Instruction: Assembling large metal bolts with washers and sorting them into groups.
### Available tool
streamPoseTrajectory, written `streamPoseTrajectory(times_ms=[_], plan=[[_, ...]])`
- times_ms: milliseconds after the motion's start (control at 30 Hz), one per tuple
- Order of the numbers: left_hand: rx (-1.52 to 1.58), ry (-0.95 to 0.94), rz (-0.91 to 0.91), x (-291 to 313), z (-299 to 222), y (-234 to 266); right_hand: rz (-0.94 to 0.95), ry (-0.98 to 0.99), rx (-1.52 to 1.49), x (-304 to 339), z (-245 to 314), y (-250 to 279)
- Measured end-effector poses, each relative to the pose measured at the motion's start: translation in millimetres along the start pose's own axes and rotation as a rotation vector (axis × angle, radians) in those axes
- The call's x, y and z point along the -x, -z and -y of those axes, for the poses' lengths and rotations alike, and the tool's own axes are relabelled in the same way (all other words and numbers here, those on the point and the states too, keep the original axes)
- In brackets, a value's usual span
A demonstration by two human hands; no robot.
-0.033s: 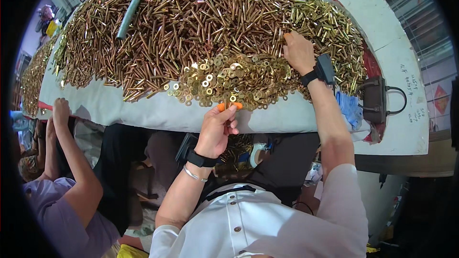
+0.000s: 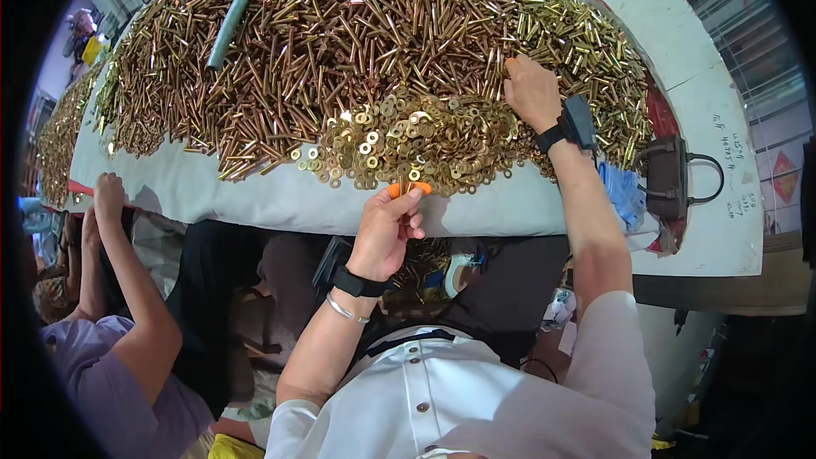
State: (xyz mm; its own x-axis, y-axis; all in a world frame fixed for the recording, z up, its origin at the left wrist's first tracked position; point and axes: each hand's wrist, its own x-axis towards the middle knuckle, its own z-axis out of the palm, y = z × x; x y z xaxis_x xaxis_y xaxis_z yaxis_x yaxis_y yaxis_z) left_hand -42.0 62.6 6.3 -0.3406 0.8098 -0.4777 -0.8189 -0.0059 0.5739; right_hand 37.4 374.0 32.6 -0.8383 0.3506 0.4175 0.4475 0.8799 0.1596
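The right hand (image 2: 534, 95), its grip unclear, seems to pick metal rods (image 2: 357, 42), the left hand (image 2: 380, 234) pinched together; next likely needs careful fingertip separating.

Makeshift workshop

A small workshop is suggested: a cloth-covered table (image 2: 501, 214) is heaped with loose metal pins (image 2: 357, 42) and washers (image 2: 433, 136), a second heap (image 2: 61, 149) is seen at left, and a co-worker (image 2: 106, 365) is seated at near left.

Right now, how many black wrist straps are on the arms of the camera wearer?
2. One black strap is around the wrist of the left hand; the other strap is around the wrist of the right hand. None seems hidden.
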Motion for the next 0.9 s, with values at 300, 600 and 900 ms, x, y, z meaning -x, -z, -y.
streamPoseTrajectory(times_ms=[300, 600, 900], plan=[[0.144, 0.073, 0.132, -8, 10, 9, -0.193, -0.319, -0.532, 28, 14, 17], [0.131, -0.014, 0.126, -3, 14, -17, -0.162, -0.165, -0.825, 90, 123, 74], [0.185, -0.047, 0.018, 1, 26, -3, -0.188, 0.336, -0.474, 114, 147, 76]])
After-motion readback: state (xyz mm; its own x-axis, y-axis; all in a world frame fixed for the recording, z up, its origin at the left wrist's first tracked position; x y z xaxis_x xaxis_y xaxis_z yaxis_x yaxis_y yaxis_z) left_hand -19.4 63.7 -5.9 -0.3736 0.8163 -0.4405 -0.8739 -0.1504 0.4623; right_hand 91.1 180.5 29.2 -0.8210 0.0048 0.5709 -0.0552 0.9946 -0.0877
